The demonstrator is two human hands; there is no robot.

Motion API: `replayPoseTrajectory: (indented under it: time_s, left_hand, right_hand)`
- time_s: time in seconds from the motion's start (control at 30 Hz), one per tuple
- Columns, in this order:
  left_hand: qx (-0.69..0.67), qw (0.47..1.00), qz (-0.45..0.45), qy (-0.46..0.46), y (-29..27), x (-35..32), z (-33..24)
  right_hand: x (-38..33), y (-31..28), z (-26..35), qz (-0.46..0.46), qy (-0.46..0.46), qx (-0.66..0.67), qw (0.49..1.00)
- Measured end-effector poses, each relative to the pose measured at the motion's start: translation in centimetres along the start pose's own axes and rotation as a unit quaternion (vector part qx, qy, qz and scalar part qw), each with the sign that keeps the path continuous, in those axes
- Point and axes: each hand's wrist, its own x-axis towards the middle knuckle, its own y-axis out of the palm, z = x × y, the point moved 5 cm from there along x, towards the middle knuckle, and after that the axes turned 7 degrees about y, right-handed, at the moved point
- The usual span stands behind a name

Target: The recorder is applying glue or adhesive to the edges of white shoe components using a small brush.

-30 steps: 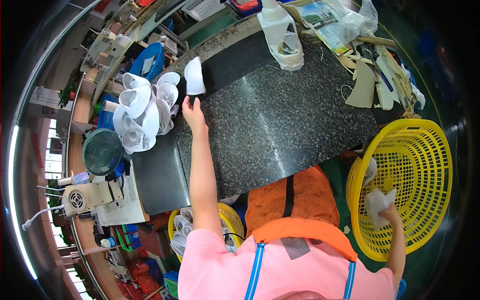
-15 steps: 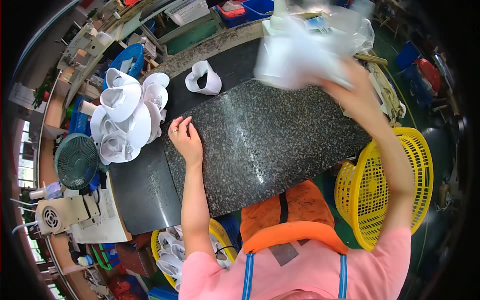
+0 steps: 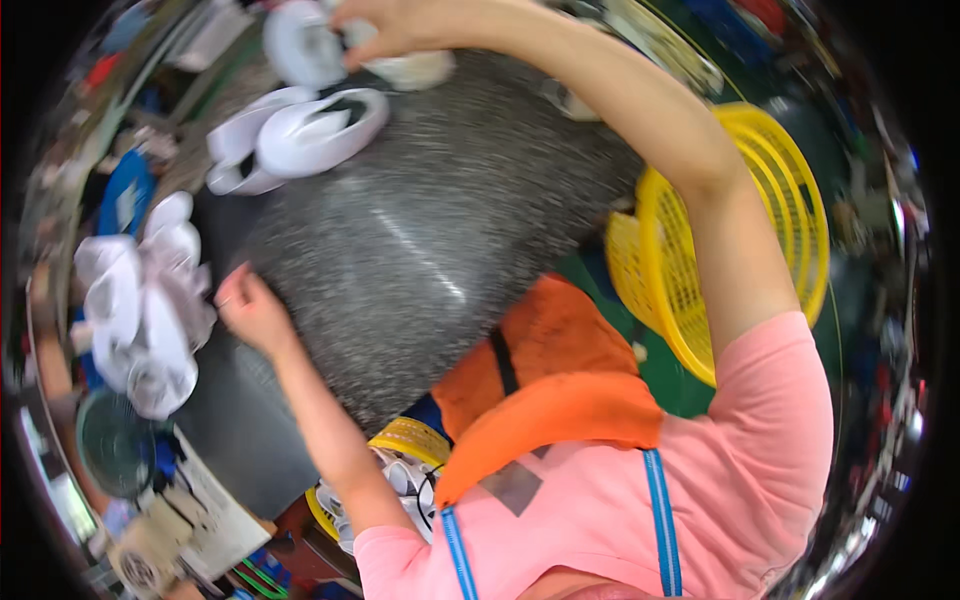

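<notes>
White visor-like pieces lie on the far part of the dark speckled table [image 3: 430, 230]. One looped visor [image 3: 310, 140] rests with a second white visor [image 3: 225, 165] just left of it. My right hand [image 3: 395, 28] reaches across to the top edge of the picture, fingers apart, between a round white piece [image 3: 300, 50] and a cream-white piece [image 3: 420, 70]. Blur and the frame's edge hide whether it touches either one. My left hand [image 3: 258, 312] is over the table's left edge, loosely curled with nothing visible in it, beside a pile of white visors [image 3: 145, 310].
A yellow basket [image 3: 655, 270] stands to the right of the table. Under the table's near edge, another yellow basket [image 3: 410, 435] holds more white pieces. A green fan [image 3: 115, 440] and a beige machine [image 3: 150, 550] are at the left.
My right hand has swung leftward across the far side of the table; the blurred white bundle it carried is no longer in it. More white pieces lie there. The whole view has turned.
</notes>
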Motion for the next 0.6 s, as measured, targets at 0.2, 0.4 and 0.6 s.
replayPoseTrajectory:
  time_s: [0.2,0.4,0.6]
  left_hand:
    - [0.063,0.996,-0.011,0.061,0.0,-0.4,-1.8]
    - [0.131,0.989,0.005,0.069,0.0,-0.5,-2.6]
    - [-0.147,0.986,0.045,-0.070,-3.0,-1.2,-6.7]
  right_hand:
    - [-33.3,-10.6,-12.5,-0.189,0.434,-0.128,0.872]
    - [-59.8,10.4,-13.7,0.111,0.798,0.196,0.559]
    - [-63.5,13.3,-13.7,0.006,0.707,0.066,0.704]
